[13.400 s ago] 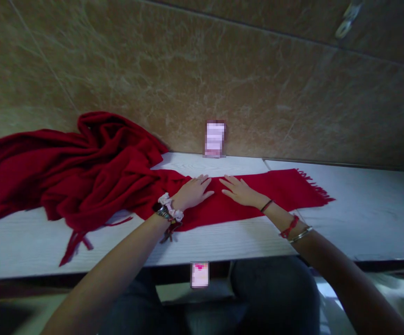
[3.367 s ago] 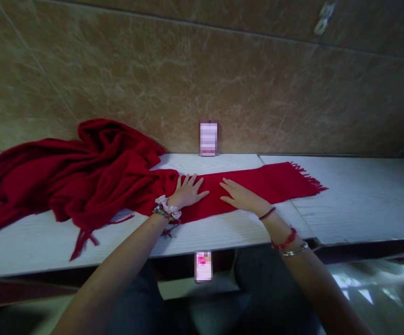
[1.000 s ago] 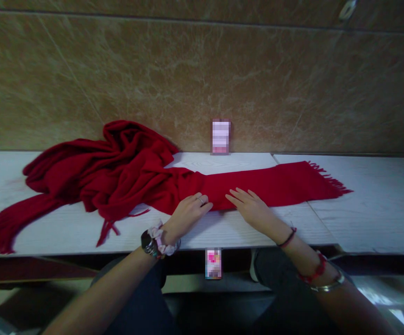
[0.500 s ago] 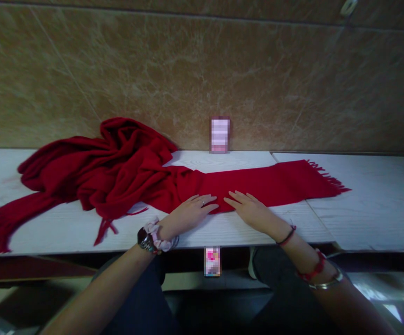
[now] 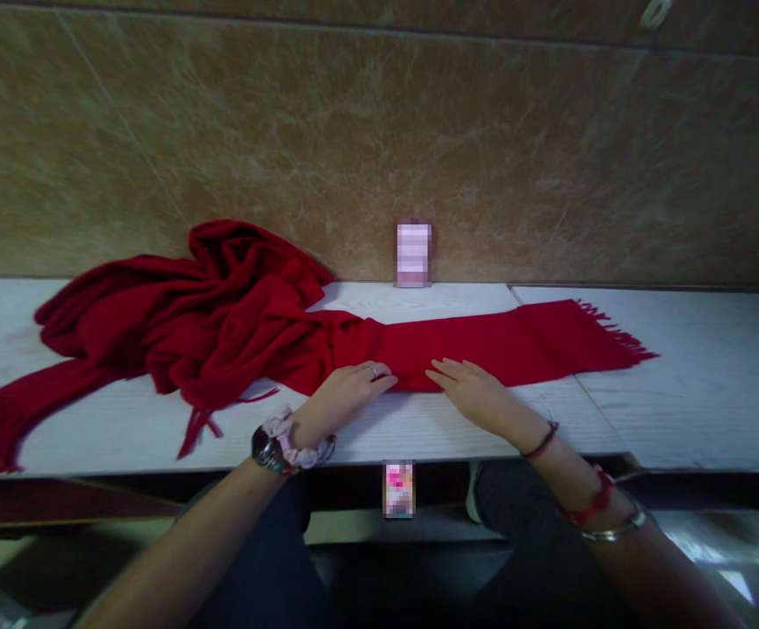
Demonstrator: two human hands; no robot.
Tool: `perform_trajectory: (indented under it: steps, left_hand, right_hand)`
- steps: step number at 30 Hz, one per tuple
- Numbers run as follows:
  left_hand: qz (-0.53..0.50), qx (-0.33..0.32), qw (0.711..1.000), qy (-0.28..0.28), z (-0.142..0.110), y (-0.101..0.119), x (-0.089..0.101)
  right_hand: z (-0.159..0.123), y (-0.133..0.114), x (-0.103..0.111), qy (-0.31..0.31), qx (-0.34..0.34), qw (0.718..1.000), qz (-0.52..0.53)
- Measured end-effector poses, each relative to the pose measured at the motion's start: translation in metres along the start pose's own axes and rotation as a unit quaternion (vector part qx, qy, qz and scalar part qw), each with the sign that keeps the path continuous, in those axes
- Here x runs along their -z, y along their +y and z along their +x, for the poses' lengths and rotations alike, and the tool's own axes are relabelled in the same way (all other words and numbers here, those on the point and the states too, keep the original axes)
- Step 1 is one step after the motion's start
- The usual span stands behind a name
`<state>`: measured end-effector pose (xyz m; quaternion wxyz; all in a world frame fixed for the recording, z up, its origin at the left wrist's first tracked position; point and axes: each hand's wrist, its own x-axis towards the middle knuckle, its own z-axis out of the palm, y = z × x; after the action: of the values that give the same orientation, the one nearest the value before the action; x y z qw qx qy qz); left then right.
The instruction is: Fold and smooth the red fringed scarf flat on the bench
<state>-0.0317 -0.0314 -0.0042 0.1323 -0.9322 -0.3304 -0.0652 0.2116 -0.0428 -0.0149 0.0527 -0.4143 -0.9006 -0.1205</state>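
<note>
Compared with half a second ago, the left hand (image 5: pixel 343 397) has drawn slightly left, its fingers more curled; the right hand (image 5: pixel 480 402) has barely shifted. The red scarf (image 5: pixel 471 345) lies along the white table (image 5: pixel 700 376). At the left, a fringed tail (image 5: pixel 18 411) slants toward the near side; beside it, loose folds (image 5: pixel 222 323) heap up toward the far wall (image 5: pixel 379 131). Those folds suggest light, limp cloth, hardly fragile or slippery but quick to crease; the flat strip is probably best held by its near and far edges. In the middle, the left hand's fingers are bent together at the strip's near edge; whether they pinch it I cannot tell. Further right, the right hand's fingers rest slightly apart on the cloth, gripping nothing. The scarf's long axis runs left to right, the strip angling slightly far, its end fringe (image 5: pixel 628 349) pointing right.
</note>
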Motion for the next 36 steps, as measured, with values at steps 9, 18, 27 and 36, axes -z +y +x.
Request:
perform_trajectory:
  steps: [9,18,27,36]
  left_hand:
    - [-0.032,-0.016,0.999,-0.016,-0.002,0.004,0.002]
    - [-0.140,0.033,0.990,0.002,0.006,0.001,-0.004]
    - [-0.119,0.011,0.993,-0.019,0.014,-0.003,-0.003]
    - [-0.078,0.006,0.997,-0.024,0.001,-0.011,0.007]
  right_hand:
    - [-0.002,0.000,0.005,-0.001,-0.029,0.995,0.095]
    - [0.012,-0.003,0.009,-0.028,-0.040,0.995,0.087]
    - [0.035,0.002,0.011,-0.021,-0.023,0.993,0.118]
    - [0.022,-0.016,0.015,0.026,0.047,0.992,0.116]
